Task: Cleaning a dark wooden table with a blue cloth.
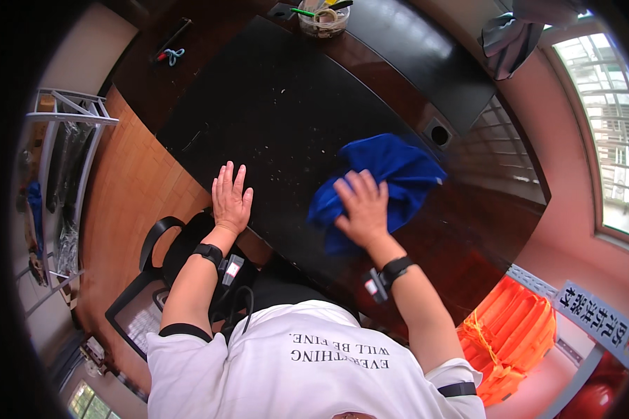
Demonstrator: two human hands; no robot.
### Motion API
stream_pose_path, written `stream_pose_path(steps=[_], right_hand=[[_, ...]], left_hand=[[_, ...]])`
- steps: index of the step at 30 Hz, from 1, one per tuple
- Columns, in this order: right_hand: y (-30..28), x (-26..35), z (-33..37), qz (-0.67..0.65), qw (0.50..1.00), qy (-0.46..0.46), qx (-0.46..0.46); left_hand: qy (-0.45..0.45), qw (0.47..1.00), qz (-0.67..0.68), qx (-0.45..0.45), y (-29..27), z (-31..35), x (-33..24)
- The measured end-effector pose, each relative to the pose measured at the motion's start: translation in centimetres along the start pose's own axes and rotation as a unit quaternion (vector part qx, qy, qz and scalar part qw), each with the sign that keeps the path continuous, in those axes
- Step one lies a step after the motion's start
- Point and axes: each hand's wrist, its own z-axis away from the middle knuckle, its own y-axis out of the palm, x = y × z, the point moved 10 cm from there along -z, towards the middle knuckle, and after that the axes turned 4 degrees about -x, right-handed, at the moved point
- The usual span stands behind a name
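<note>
A bunched blue cloth [398,164] lies on the dark desk top [258,105], right of the middle. My right hand [365,209] presses on its near left part, palm down with the fingers spread. The cloth's folds reach out past my fingertips toward the far right. At the desk's near left edge my left hand [232,199] is held flat, fingers stretched out and nothing in it. Small pale crumbs [286,148] are scattered over the black surface between and beyond my hands.
At the far edge stands a clear tub [323,24] holding pens and tape. Scissors with light blue handles [171,56] lie far left. A round cable hole [438,134] is at the right. A black chair [162,241] stands near left; orange vests [514,328] are stacked near right.
</note>
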Motion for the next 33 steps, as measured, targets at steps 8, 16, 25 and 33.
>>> stream_pose_path(steps=[8, 16, 25, 33], right_hand=[[-0.3, -0.5, 10.3, -0.038, 0.992, -0.034, 0.113], [-2.3, -8.6, 0.9, 0.043, 0.995, 0.09, 0.003], [1.8, 4.5, -11.0, -0.028, 0.992, -0.093, 0.077], [2.4, 6.6, 1.4, -0.043, 0.943, -0.222, 0.245]], left_hand=[[-0.017, 0.998, 0.003, -0.065, 0.1, 0.0, -0.2], [-0.014, 0.998, 0.028, -0.051, -0.2, 0.4, -0.1], [-0.028, 0.997, 0.06, -0.036, 0.3, 0.2, -0.4], [-0.028, 0.994, 0.081, -0.065, -0.4, 0.2, -0.1]])
